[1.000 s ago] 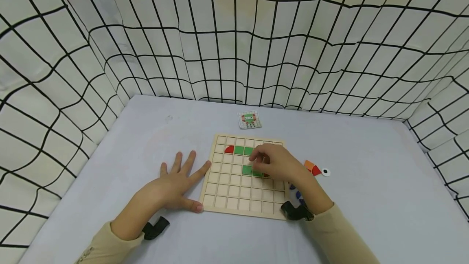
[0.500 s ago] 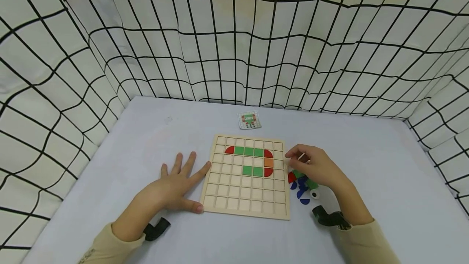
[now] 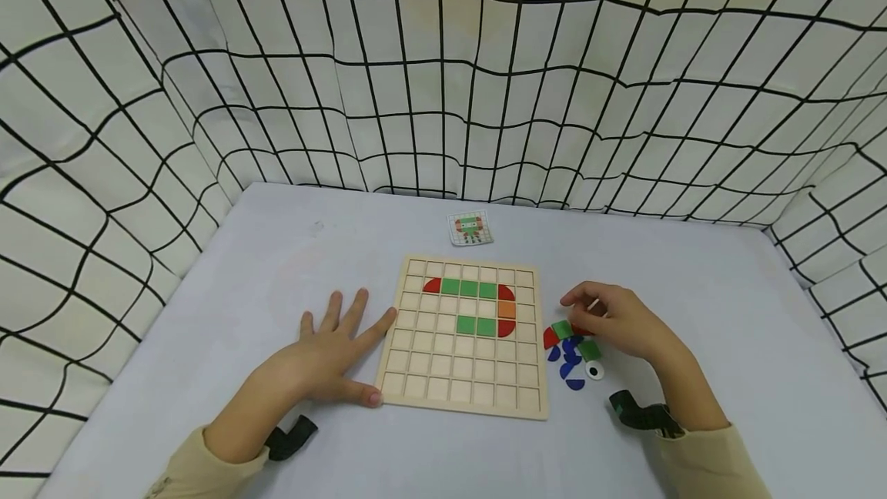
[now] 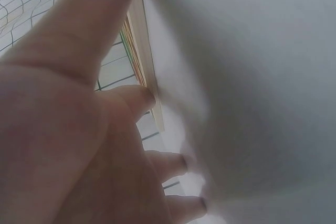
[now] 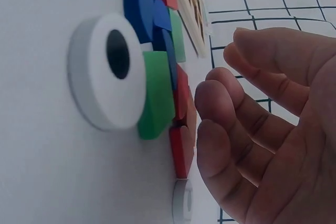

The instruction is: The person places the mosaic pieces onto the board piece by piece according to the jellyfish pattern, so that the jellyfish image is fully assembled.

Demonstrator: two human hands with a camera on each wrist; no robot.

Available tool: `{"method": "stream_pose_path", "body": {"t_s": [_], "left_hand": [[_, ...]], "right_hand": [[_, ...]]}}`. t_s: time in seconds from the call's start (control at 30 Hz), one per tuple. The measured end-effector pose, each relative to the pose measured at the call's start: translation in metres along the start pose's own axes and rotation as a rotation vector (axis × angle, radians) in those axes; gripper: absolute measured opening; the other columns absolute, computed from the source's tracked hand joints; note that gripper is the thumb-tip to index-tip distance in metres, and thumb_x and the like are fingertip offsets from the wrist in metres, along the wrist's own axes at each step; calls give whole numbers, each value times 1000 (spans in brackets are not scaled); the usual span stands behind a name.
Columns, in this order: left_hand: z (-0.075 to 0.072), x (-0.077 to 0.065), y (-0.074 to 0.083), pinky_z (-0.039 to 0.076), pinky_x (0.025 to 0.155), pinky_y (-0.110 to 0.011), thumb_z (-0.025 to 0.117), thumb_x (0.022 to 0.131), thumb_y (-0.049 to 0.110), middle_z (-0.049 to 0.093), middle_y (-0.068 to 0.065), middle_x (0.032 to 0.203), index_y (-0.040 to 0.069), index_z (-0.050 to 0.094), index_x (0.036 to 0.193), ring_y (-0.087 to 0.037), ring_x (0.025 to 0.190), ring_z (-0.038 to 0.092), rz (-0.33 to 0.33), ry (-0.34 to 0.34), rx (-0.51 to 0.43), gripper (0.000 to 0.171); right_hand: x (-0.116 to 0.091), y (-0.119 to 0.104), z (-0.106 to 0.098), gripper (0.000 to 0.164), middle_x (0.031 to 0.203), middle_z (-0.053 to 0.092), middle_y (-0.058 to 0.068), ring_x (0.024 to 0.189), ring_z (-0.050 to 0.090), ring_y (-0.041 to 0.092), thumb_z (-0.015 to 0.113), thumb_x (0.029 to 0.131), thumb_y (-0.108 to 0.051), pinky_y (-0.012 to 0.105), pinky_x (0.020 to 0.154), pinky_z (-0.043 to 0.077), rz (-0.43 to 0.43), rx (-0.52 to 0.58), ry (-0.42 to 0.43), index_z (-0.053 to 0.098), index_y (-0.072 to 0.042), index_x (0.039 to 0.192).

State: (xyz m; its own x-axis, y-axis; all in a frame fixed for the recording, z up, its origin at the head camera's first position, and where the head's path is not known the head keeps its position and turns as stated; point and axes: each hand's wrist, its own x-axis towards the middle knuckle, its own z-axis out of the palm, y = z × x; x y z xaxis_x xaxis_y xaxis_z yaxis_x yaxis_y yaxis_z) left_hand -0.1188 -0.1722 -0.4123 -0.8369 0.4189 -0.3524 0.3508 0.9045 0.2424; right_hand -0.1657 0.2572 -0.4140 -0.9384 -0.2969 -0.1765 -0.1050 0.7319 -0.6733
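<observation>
A square wooden grid board (image 3: 419, 363) lies on the white table. Red quarter-round pieces (image 3: 507, 293), green squares (image 3: 468, 289) and an orange square (image 3: 507, 309) fill some of its cells. My left hand (image 3: 326, 356) lies spread, thumb and index fingertip at the board's left edge (image 4: 142, 40). My right hand (image 3: 617, 318) hovers over the loose pieces right of the board, fingers loosely bent with nothing between them. Beneath it are a green square (image 5: 157, 98), red pieces (image 5: 181, 150), blue half-rounds (image 5: 139, 11) and a white disc with a black dot (image 5: 92, 77).
A small picture card (image 3: 470, 228) lies beyond the board, showing a coloured figure on a grid. Black netting (image 3: 443, 110) over white walls surrounds the table's back and sides. Another white disc (image 5: 182, 203) lies farther off in the right wrist view.
My right hand has moved right, off the board to the loose pieces. An orange square and red quarter-rounds at the board's right are now uncovered. The left hand stays put.
</observation>
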Motion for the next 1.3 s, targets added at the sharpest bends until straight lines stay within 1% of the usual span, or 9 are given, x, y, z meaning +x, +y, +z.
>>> {"method": "stream_pose_path", "body": {"t_s": [0.17,0.33,0.63,0.83,1.1,1.3], "left_hand": [[1,-1,0,5,102,-84,69,69,75,-1,-25,165,30,17,161,-58,146,-6,6,5,-3,115],[1,-1,1,5,102,-84,69,69,75,-1,-26,165,29,18,161,-58,146,-6,10,8,-4,115],[0,-2,2,5,102,-84,70,69,74,0,-26,165,29,19,161,-58,146,-5,6,9,-6,115],[0,-3,2,6,102,-83,71,70,73,0,-26,165,28,19,161,-58,146,-5,8,10,-2,114],[-1,-3,3,5,102,-84,71,70,73,1,-26,165,27,19,161,-58,146,-5,10,13,-9,114],[-1,-2,1,6,102,-84,72,70,72,0,-26,165,28,19,161,-58,146,-5,9,11,-9,114]], "right_hand": [[-1,0,5,19,91,64,0,85,59,20,68,94,-21,30,71,53,8,-33,1,70,-18,113],[-1,1,8,22,86,61,-1,80,55,19,72,91,-20,30,68,51,3,-71,5,70,-16,113],[1,2,12,22,83,57,0,77,53,18,76,88,-16,29,64,48,-41,-112,5,70,-13,109],[1,3,13,22,82,55,0,76,52,18,77,86,-16,28,63,48,-45,-123,-9,71,-13,108],[2,4,13,14,81,56,0,76,52,19,77,86,-17,29,63,47,-38,-116,-4,72,-16,100],[3,4,13,13,80,55,0,75,51,19,78,86,-17,28,61,46,-41,-104,-4,71,-16,97]]}}
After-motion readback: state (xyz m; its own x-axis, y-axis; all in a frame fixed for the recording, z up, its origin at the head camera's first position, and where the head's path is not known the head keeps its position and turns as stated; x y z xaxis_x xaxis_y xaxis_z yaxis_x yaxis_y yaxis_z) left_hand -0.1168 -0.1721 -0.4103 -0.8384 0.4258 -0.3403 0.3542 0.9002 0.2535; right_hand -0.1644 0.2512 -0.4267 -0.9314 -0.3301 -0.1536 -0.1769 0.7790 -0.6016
